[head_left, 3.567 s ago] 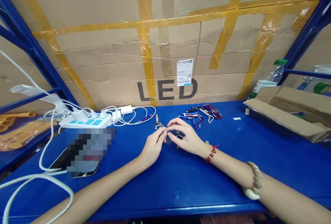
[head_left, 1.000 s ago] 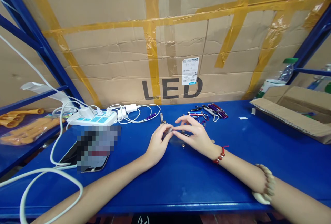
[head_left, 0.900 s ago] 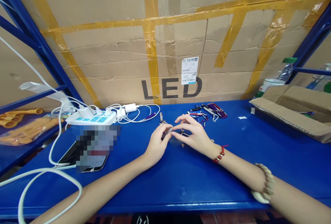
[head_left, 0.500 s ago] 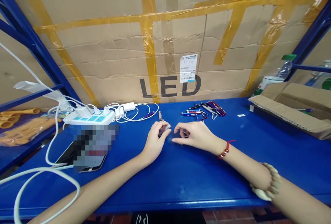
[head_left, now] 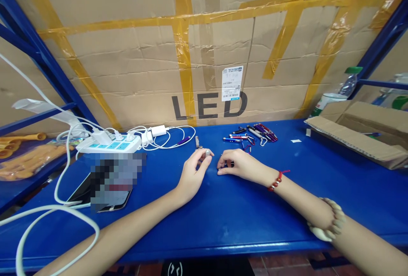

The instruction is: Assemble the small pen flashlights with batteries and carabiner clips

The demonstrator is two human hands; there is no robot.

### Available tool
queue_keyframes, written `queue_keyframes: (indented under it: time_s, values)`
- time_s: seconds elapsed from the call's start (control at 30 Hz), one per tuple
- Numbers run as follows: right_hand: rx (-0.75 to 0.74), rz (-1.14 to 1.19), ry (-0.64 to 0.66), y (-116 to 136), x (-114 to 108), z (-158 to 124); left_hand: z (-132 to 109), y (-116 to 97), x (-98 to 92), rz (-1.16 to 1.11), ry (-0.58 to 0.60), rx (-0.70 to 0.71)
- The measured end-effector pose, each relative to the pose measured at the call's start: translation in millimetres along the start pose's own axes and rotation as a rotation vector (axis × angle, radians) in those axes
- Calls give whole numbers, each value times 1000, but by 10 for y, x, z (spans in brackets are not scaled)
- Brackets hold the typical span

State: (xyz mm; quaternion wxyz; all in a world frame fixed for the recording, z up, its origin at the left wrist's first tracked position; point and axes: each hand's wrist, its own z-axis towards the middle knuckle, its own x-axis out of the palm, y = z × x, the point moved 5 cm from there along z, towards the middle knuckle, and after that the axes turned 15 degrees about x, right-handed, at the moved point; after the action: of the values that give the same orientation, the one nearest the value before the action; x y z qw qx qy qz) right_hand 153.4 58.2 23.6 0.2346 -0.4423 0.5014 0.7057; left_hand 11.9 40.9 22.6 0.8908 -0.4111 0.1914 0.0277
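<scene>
My left hand (head_left: 194, 174) is closed, with a small silvery rounded piece (head_left: 208, 153) pinched between thumb and fingertips. Its exact kind is too small to tell. Just to the right, my right hand (head_left: 240, 164) rests close to the table, thumb and fingers curled together. Whatever lies in them is mostly hidden; something dark shows behind the thumb. A slim silver metal tube (head_left: 197, 142) lies on the table just beyond my left hand. Behind my right hand is a pile of pen-shaped keychain lights (head_left: 263, 133) in red, purple, blue, black and silver with carabiner clips.
On the blue table (head_left: 197, 229), a white power strip (head_left: 110, 145) with tangled cables and a blurred phone-like device (head_left: 111, 186) sit left. An open cardboard box (head_left: 360, 135) and a green-capped bottle (head_left: 349, 82) stand right. A large carton (head_left: 143, 67) marked LED fills the back.
My right hand has drawn slightly away to the right, and its thumb and fingers have come closer together. The silvery piece in my left hand now shows more clearly.
</scene>
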Motion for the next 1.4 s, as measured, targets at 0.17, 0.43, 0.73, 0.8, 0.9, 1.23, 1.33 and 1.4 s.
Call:
queue_keyframes:
  time_s: [0.17,0.43,0.73,0.8,0.9,1.23,1.33,1.4]
  values:
    - [78,-47,-12,-45,-11,6,0,-38,23,42,55,38]
    - [3,12,-234,19,-135,-15,11,-3,30,84,44,66]
    - [-107,448,-373,180,-229,-112,-4,23,46,64,67,4]
    - [-121,450,-321,198,-202,-102,-8,37,60,36,94,-13]
    - [-88,437,-290,174,-202,-76,-12,55,63,7,94,-32]
    - [97,-118,-297,-79,-139,-8,-12,47,64,-77,64,-91]
    - [124,-137,-236,-94,-88,4,-17,40,63,-48,77,-99]
    - [139,-132,-209,-105,-66,17,-19,37,65,-36,90,-99]
